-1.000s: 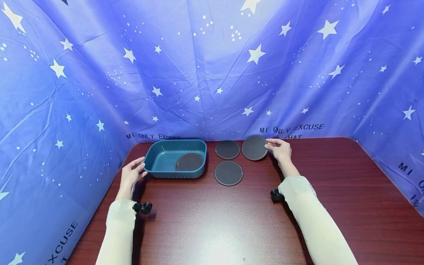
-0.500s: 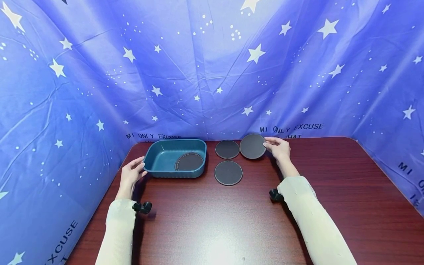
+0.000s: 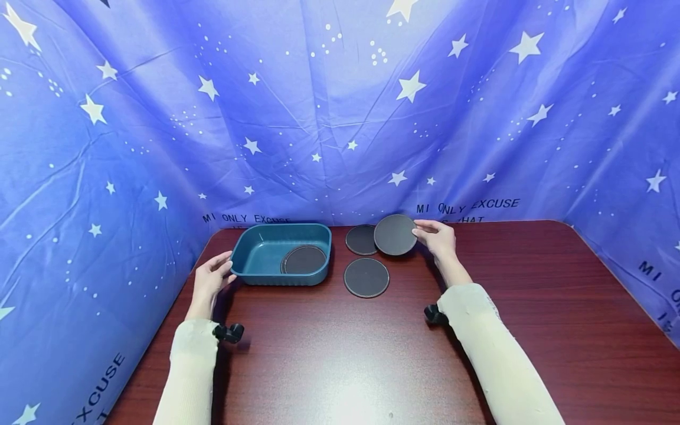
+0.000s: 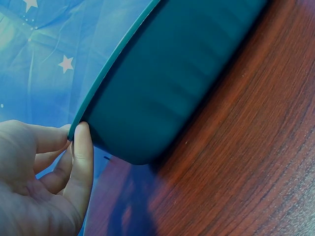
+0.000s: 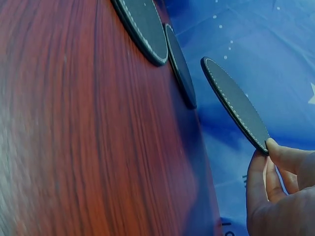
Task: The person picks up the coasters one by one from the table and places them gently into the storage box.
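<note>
1. Head view: the right hand [image 3: 440, 243] pinches the held disc [image 3: 395, 235] by its right edge, up off the table [image 3: 303, 336] and partly covering the far disc [image 3: 359, 239].
2. Far disc and near disc [image 3: 366, 277] lie flat, right of the tub [image 3: 257, 251].
3. Left hand [image 3: 209, 281] pinches the tub's rim at its left end.
4. Inner disc [image 3: 305, 260] lies inside the tub, toward its right end.
5. Right wrist view: the held disc is tilted, apart from both table discs.

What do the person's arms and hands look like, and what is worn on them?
Long, pale cream sleeves are worn; the left one looks finely ribbed. A small black device sits at each wrist. The left hand and right hand are bare, without gloves or visible rings.
</note>
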The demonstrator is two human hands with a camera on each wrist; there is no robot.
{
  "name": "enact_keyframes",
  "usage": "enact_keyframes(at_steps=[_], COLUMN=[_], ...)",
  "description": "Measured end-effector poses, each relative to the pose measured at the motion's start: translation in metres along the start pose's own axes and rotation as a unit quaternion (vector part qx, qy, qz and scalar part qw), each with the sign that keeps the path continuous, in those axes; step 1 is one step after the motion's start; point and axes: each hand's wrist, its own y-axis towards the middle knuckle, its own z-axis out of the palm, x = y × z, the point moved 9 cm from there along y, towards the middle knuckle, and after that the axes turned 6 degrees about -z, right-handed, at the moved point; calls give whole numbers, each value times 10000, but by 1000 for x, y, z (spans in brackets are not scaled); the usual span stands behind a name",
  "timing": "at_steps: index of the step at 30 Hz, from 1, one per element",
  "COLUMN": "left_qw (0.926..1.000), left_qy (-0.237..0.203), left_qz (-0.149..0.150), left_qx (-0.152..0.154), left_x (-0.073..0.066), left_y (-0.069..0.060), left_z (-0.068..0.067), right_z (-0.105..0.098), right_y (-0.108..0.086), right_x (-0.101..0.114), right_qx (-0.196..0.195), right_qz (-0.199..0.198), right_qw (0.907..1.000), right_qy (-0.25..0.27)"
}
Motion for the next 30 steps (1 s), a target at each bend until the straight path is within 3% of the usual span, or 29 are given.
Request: enact_keyframes(at_steps=[16, 30], left_qw=[9999, 9998], left_qy=[54, 152], left_qz=[-119, -85], left_qx=[-20, 36], left_x=[0, 0], left_y=[0, 2], left_z=[0, -1], right_z=[45, 103], right_y=[-8, -21], right_x=[8, 21], right_qx=[254, 531], right_qz=[-149, -125], right_qw=[9985, 9939], right_qy=[465, 960])
